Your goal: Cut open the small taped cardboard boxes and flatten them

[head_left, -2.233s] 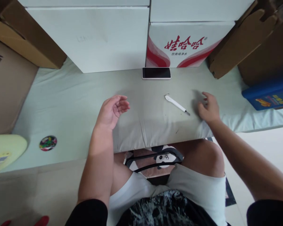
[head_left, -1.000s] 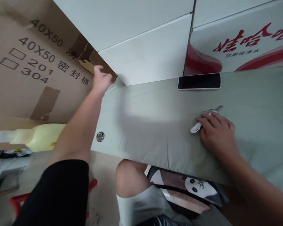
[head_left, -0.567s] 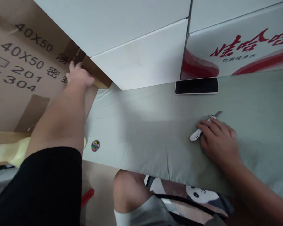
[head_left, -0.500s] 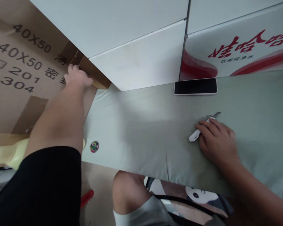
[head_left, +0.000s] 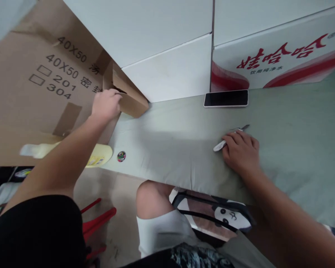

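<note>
My left hand (head_left: 107,104) is closed on the upper edge of a small brown cardboard box (head_left: 136,105). That box stands between a large printed carton (head_left: 69,123) and a white panel (head_left: 173,70), and a dark gap shows at its top. My right hand (head_left: 241,150) rests on the green cloth (head_left: 167,149) with its fingers curled over a white utility knife (head_left: 219,145). The knife's blade (head_left: 245,127) sticks out beyond the fingers, pointing away to the upper right.
A phone (head_left: 226,98) lies at the back, against a white-and-red box (head_left: 279,67). Near my left forearm lies a pale yellow bottle (head_left: 102,153), with a small round colourful sticker (head_left: 121,156) beside it. Below are a red stool (head_left: 100,221) and a panda-print bag (head_left: 226,216).
My left hand has drawn the small cardboard box nearer and out from beside the white panel. My right hand stays over the knife. The view has shifted left.
</note>
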Tool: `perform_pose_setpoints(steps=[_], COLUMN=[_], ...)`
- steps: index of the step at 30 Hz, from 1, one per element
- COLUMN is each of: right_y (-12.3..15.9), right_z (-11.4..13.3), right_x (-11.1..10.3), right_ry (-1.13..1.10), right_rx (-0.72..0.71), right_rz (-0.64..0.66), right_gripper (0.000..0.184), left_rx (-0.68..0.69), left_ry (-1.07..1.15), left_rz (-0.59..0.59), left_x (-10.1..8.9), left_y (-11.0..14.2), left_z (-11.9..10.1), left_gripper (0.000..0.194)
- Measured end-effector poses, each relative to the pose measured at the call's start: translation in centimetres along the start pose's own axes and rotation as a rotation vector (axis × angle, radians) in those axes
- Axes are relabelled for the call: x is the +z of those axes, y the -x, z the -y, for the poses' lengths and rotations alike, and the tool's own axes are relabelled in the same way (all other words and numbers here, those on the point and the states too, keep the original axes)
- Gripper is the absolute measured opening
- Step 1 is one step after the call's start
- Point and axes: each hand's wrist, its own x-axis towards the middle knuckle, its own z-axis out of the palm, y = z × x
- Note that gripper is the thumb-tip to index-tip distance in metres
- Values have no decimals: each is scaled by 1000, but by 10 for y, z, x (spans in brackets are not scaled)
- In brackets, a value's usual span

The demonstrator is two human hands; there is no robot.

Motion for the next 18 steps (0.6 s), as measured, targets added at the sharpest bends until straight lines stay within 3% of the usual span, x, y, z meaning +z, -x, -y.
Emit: perform_pose_setpoints(steps=[1,2,6,9,13,15,16,18], right_y=[0,0,0,-4,-13,-16,-16,-15], right_z=[0,0,3,4,-5,-12,-15,-21], right_x=[0,0,-1,1,6,6,5,1], right_ry=[-7,-13,-48,-75,-129,-132,-133,-148], right_rx=[11,20,49,64,48,43,38,36], right_rz=[16,30,48,17,-49,-102,-123,-147], right_gripper=[26,26,30,30,29,32,34,36], left_rx=[13,27,165,347,494,548,567,599], left_ry=[-45,-86,-244,-435,-356,-280,-243,-179], left_rz=[6,19,166,318,472,505,465,273], left_x=[1,4,33,70,103,99,91,69], left_y=[10,19,51,65,86,98,101,102], left_z=[0,-2,-26,-64,-124,-146,-151,-147], left_gripper=[11,12,34,42,45,44,39,28])
